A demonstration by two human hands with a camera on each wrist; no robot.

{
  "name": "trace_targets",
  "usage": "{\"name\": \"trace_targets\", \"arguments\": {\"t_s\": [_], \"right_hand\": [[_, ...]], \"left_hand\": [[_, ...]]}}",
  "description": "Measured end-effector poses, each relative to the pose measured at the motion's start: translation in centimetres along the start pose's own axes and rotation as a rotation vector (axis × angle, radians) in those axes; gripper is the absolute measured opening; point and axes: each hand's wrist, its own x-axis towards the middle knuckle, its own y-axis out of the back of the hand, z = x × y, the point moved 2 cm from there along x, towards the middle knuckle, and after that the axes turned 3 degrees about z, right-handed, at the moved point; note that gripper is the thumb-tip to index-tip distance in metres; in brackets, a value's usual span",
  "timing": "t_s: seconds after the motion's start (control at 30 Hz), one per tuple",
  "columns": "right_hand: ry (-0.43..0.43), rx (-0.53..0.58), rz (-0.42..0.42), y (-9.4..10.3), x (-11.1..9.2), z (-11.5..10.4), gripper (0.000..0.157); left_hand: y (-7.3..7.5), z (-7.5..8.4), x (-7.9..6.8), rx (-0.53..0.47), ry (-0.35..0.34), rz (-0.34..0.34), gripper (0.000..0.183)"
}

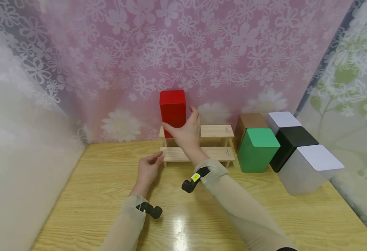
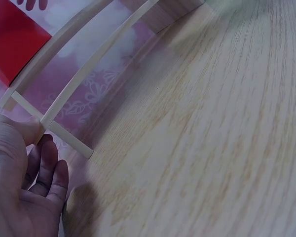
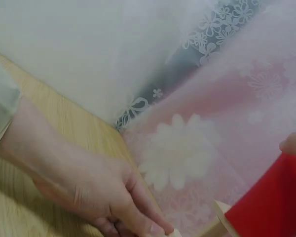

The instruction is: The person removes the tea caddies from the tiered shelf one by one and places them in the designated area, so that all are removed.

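A tall red box [image 1: 172, 104] stands at the left end of the upper step of a small two-tier wooden stand [image 1: 213, 153]. My right hand [image 1: 188, 134] grips this box, the thumb across its front and the fingers along its right side. In the right wrist view the thumb lies against the red box [image 3: 266, 207]. With thumb and fingers, my left hand [image 1: 148, 169] pinches the left end of the lower step. The left wrist view shows that thumb above the step end and the other fingers loosely bent below it.
Right of the stand several boxes are grouped: a brown one [image 1: 249, 122], a green one [image 1: 258, 153], a black one [image 1: 293, 141] and two white ones, the nearer white box [image 1: 308, 170] tilted. A pink floral curtain [image 1: 183, 45] hangs behind the wooden table [image 1: 101, 195].
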Motion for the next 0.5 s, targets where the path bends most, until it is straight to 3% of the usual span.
{"name": "trace_targets", "arguments": {"t_s": [0.27, 0.5], "right_hand": [[-0.03, -0.04, 0.052, -1.8, 0.5, -1.3, 0.098], [-0.036, -0.011, 0.068, -2.3, 0.8, -1.5, 0.093]], "left_hand": [[0.3, 0.2, -0.3, 0.015, 0.018, 0.0, 0.024], [0.2, 0.3, -0.3, 0.018, 0.014, -0.011, 0.024]]}}
